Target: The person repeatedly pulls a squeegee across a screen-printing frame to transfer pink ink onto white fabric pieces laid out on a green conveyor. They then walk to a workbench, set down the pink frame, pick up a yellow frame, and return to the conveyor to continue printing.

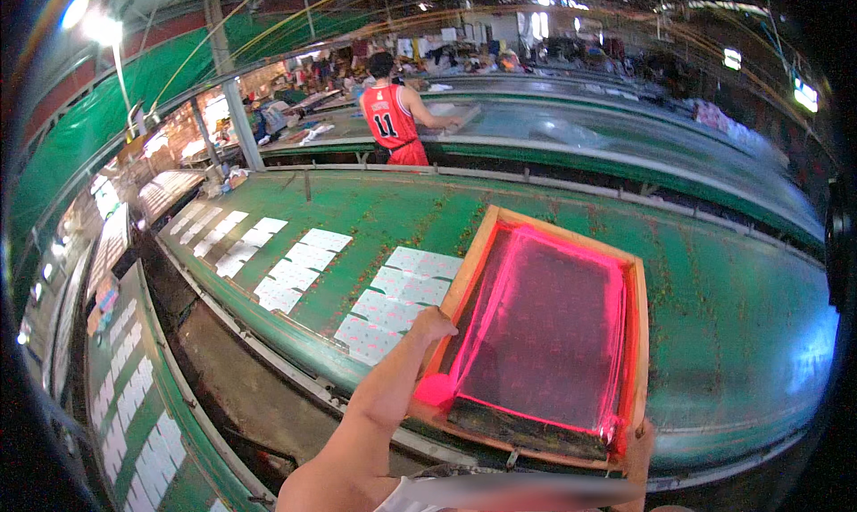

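Observation:
A screen printing frame point(562, 333) lies across the green table in front of me, with a wooden border and a dark mesh edged in bright pink ink. My left hand point(435, 324) is closed around the frame's left side, about halfway along it. At the near right corner, my right hand point(637, 442) grips the opposite side, its fingers partly hidden. A blob of pink ink point(436, 389) sits at the frame's near left corner. Just left of the frame lie white cut pieces point(397, 302) with small pink marks.
More rows of white pieces point(299, 266) run leftward along the green table point(714, 351). A second green table point(192, 400) with white pieces stands at the lower left, across a walkway point(241, 378). Beyond, a person in a red jersey point(390, 115) works at another long table point(553, 124).

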A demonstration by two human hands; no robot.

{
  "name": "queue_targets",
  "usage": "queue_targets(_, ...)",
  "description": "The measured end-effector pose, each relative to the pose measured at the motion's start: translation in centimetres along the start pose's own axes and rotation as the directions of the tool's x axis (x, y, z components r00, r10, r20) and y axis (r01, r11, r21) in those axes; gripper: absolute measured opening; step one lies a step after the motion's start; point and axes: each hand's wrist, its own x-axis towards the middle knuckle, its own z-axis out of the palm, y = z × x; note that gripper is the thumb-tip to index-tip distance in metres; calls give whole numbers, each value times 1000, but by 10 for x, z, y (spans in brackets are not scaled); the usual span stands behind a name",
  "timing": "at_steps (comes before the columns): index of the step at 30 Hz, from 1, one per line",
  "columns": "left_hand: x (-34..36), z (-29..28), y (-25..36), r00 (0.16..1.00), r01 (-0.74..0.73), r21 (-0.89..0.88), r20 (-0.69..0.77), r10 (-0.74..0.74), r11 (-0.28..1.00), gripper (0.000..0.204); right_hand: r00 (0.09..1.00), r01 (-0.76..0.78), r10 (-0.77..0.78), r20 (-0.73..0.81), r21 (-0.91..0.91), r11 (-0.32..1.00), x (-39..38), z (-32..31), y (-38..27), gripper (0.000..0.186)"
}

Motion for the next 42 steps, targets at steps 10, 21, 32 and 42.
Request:
queue_targets(10,-98,-72,71,961,-60,-326,-273,-33,943,79,890,-421,281,360,411,809,38,-20,-12,32)
queue_targets(21,-89,-148,-19,941,-157,-485,-338,-19,861,73,976,-173,64,209,557,812,54,-75,-193,57)
queue_targets(32,-50,-197,-263,963,-85,-729,-234,-131,680,69,954,-57,-252,164,922,383,-29,24,-398,93)
queue_targets(42,-74,-238,-407,957,-12,-745,-203,-209,667,63,944,-192,-166,284,886,423,-86,106,-496,89)
